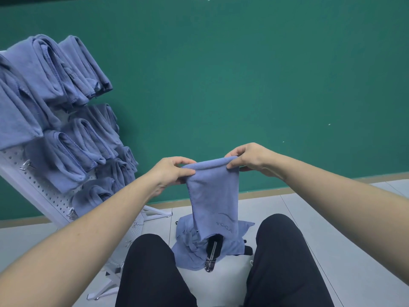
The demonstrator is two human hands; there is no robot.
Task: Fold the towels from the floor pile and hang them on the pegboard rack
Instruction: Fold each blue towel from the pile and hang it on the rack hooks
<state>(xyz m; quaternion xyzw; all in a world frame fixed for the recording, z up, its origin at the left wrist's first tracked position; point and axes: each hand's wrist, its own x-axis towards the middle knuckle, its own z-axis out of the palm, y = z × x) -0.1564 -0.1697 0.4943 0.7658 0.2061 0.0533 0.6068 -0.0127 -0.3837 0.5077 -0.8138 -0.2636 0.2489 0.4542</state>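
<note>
the left hand (171,171) and right hand (247,159) each pinch a top corner of the folded towel (213,196), hanging above the floor pile (190,247); a loosened pinch could let the fold slip open before it reaches the rack (44,191) at left.

Pale tiled floor (358,258): blue towel pile (188,251) on it, white pegboard rack (44,196) standing left.

Periwinkle-blue microfibre towel (213,191), faint darker "YOGA" print and curved line. Same blue on hung folded towels (55,103) and floor pile (188,247). White perforated pegboard rack (44,189). Teal-green wall (243,74). Pale grey floor tiles (345,251). Black trousers (285,262).
</note>
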